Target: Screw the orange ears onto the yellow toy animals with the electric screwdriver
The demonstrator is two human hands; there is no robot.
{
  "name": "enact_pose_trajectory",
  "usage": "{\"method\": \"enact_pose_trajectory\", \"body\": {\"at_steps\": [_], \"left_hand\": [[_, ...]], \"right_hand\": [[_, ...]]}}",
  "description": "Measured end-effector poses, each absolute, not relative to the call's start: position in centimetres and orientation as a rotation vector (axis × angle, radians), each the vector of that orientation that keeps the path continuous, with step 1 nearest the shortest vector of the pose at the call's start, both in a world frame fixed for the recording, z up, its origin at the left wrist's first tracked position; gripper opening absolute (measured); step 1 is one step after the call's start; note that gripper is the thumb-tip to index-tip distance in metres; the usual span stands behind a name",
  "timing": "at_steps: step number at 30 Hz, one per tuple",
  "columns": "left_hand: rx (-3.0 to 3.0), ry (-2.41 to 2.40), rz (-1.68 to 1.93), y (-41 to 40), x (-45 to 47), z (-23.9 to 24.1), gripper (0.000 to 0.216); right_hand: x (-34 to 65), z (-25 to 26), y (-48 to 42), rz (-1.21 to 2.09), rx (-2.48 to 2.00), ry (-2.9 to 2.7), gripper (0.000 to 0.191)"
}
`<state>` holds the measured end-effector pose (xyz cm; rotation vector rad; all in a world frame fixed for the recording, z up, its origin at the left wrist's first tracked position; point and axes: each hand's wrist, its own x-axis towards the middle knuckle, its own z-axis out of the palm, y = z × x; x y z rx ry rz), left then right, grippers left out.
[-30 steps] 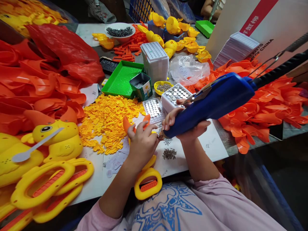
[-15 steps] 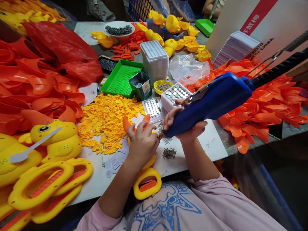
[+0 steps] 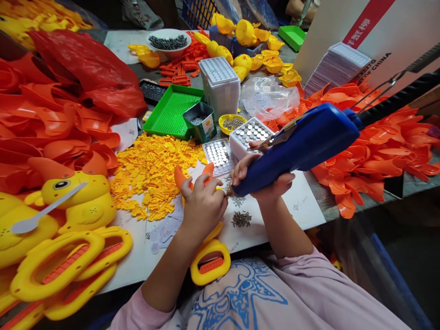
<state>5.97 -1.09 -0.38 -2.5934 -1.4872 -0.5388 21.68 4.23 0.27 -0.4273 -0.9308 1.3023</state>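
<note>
My right hand (image 3: 275, 185) is wrapped round a blue electric screwdriver (image 3: 299, 149), held at a slant with its tip towards my left hand. Under the curled fingers of my left hand (image 3: 204, 201) is a yellow plastic toy with an orange beak. Its looped yellow handle (image 3: 210, 276) points towards my body, while most of its head is hidden by the hand. The screwdriver's tip meets the toy by my left fingertips; the exact contact point is hidden. Small dark screws (image 3: 242, 219) lie on the white sheet just right of the toy.
Small yellow parts (image 3: 154, 176) are heaped left of my hands. Trays of button cells (image 3: 218, 156), a green tray (image 3: 172, 110) and a dark tin (image 3: 200, 121) stand ahead. Finished-looking duck toys (image 3: 84, 197) lie at left; orange pieces (image 3: 378, 151) pile at right.
Almost nothing differs. Both hands, the screwdriver and the toy hold their places; the view has shifted very slightly.
</note>
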Motion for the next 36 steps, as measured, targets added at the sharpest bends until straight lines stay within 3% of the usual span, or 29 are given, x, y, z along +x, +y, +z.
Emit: {"method": "enact_pose_trajectory", "body": {"at_steps": [7,16,32,36], "left_hand": [[-2.555,-1.503,-0.596,-1.01,6.36,-0.64,0.015],[-2.57,-1.527,-0.622,-1.0,6.31,-0.51,0.016],[-2.538,-1.498,-0.608,-0.9,6.2,-1.02,0.013],[-2.553,-1.51,-0.633,-0.92,6.22,-1.03,0.013]], "right_hand": [[21.51,0.15,4.13,1.265,-0.321,-0.936,0.052],[21.45,-0.4,4.2,1.284,-0.447,-0.925,0.064],[21.28,-0.44,4.07,1.34,-0.361,-0.938,0.056],[21.33,-0.29,4.01,1.33,-0.388,-0.924,0.062]]}}
